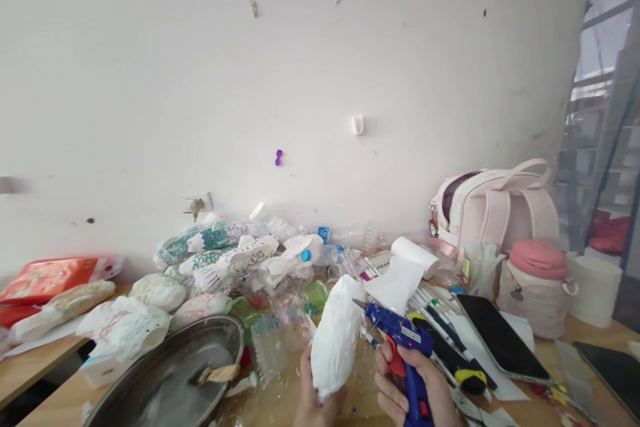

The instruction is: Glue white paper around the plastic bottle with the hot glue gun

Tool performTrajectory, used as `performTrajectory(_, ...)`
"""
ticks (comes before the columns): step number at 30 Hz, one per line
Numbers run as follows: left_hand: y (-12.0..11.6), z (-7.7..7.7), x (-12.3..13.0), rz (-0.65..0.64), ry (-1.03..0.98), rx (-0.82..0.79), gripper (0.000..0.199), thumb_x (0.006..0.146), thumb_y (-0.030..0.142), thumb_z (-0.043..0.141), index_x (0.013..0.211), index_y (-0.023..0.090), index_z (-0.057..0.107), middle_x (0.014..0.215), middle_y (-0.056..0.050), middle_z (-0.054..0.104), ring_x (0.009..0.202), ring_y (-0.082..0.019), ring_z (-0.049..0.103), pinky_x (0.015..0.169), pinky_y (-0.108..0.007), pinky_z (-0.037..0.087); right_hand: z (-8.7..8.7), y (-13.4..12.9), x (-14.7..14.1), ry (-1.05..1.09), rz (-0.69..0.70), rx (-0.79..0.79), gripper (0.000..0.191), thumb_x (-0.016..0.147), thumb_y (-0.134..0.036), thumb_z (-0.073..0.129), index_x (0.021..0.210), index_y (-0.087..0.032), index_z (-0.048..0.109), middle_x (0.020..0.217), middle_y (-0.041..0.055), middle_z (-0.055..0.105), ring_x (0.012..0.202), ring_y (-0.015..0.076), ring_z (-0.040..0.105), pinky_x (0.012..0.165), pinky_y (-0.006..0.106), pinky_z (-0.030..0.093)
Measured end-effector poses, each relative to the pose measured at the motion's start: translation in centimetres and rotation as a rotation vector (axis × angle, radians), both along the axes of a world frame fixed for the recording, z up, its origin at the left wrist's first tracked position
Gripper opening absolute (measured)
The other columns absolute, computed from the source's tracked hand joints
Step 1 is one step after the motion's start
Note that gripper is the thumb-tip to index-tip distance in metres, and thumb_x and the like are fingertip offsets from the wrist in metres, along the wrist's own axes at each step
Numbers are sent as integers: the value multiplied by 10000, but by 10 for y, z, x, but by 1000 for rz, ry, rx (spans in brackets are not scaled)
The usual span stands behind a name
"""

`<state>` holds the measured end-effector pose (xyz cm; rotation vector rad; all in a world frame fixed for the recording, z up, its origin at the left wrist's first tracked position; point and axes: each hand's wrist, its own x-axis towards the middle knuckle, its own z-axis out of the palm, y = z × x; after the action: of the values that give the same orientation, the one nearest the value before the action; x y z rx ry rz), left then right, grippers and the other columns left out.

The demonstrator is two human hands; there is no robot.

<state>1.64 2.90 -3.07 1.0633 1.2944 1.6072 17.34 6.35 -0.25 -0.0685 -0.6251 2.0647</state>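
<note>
My left hand [320, 407] is wrapped round the lower end of a white, paper-covered oval form [337, 337], which stands nearly upright above the table. In my right hand [417, 380] is a blue hot glue gun [400, 330] with a red trigger, a finger lying on the trigger. Its metal nozzle points left and comes close to the upper right edge of the white form; whether they touch I cannot tell. A small red light glows on the gun's body.
At the left front stands a dark metal basin [165, 373] with a brush [220, 373]. Behind it lie painted fish-like shapes [220, 240] and clear plastic bottles [325, 253]. To the right are a paper roll [414, 257], a phone [503, 335], a utility knife [470, 380], a pink-lidded jar [533, 293] and a backpack [505, 207].
</note>
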Motion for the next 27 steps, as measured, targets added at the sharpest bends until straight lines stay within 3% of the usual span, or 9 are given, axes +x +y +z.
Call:
performTrajectory(5,1,2,3,67,38,99,547,641,227,581,1147,169,381,1020,-74,574,798,-190,543,723,-271,433,-4,3,-2,-16,-6,-6,184,778,-318,685,730,-142,659,678,-5,638,353,22,416,335,131,334)
performTrajectory(13,5,-6,0,110,81,125,541,652,247,595,1149,150,405,1128,-119,545,1028,-247,511,908,-316,375,-6,2,-5,-33,6,-33,183,754,-309,699,730,-130,669,674,6,639,340,14,390,322,126,313)
performTrajectory(19,7,-15,-8,26,9,24,623,628,291,651,1184,187,388,1045,-104,592,898,-253,570,677,-292,463,-17,5,-10,33,-21,-14,172,771,-298,650,718,-135,660,657,7,622,319,-2,280,286,111,220)
performTrajectory(22,7,-15,-8,19,-18,2,615,618,303,654,1166,194,398,944,-67,594,740,-197,559,577,-259,431,-14,5,-7,30,0,10,167,774,-306,657,731,-144,657,678,6,621,334,9,302,302,125,243)
performTrajectory(27,4,-7,-3,1,-83,-4,603,602,261,647,1137,194,375,729,22,542,535,-105,409,497,-229,351,-3,3,-1,-22,31,1,173,774,-316,682,743,-149,646,701,-2,625,365,20,378,342,135,292)
